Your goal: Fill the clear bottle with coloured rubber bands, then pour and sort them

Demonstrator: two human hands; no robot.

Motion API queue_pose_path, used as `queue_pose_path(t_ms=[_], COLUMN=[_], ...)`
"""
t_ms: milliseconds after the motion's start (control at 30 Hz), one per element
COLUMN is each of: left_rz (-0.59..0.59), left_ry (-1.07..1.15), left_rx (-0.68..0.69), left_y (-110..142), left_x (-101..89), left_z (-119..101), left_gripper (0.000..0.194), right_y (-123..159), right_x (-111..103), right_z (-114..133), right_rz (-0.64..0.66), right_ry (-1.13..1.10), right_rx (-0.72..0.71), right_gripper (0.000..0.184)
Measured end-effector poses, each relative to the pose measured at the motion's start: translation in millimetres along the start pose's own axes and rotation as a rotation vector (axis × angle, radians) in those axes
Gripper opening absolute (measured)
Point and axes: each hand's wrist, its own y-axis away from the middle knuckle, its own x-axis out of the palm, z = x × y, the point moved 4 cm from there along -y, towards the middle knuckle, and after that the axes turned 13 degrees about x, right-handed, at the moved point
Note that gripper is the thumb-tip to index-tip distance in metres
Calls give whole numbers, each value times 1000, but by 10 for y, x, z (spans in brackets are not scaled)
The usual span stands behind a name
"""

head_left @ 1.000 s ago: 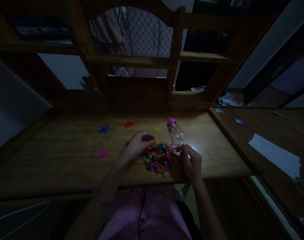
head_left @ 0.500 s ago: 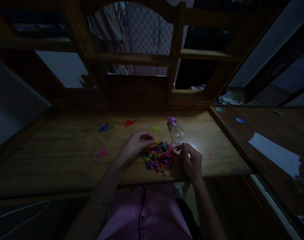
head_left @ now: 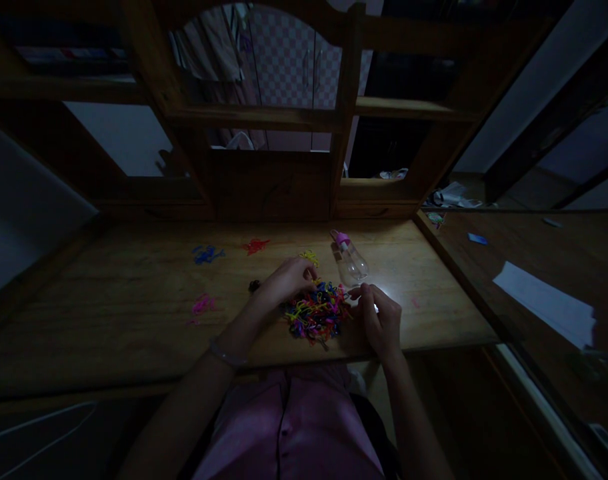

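Observation:
A tangled pile of small loops in many colours, like rubber bands (head_left: 317, 320), lies near the table's front edge. My left hand (head_left: 290, 279) reaches over its upper left side, fingertips pinched at the pile; what they hold is hidden. At the pile's right side my right hand (head_left: 381, 321) is closed, thumb and forefinger together. A thin pale object shows at its fingertips, too small to name. Sorted by colour, smaller heaps lie around: blue loops (head_left: 207, 254), red loops (head_left: 255, 247), yellow loops (head_left: 309, 257), pink loops (head_left: 203, 305) and a dark heap (head_left: 255, 285) partly behind my left forearm.
Behind the pile a clear bulb-shaped bottle (head_left: 355, 265) with a pink cap lies on its side. A wooden shelf unit (head_left: 271, 187) rises along the table's back. On the right, a lower brown surface holds white paper (head_left: 544, 303) and a small blue packet (head_left: 477, 239).
My left hand has moved slightly up and right, partly covering the yellow heap, while the dark heap has come into sight. My right hand stays nearly still. The view has shifted slightly.

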Motion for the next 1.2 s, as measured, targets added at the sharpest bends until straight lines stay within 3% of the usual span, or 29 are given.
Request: queue_pose_path(t_ms=[200,767,1100,1200], left_rz=[-33,107,39,-72], left_ry=[-48,258,213,233], left_rx=[-12,51,-40,-61], left_y=[-11,102,118,57], left_x=[-33,-175,-263,-339], left_z=[-29,-132,-38,52], left_gripper=[9,21,16,15], right_y=[-8,-7,-5,-7], right_x=[-3,0,12,13], right_z=[10,11,3,-1], right_rz=[-1,-4,14,15], right_ry=[-8,-15,-13,-1], right_rx=[8,-3,-8,-11], right_gripper=[36,35,34,33])
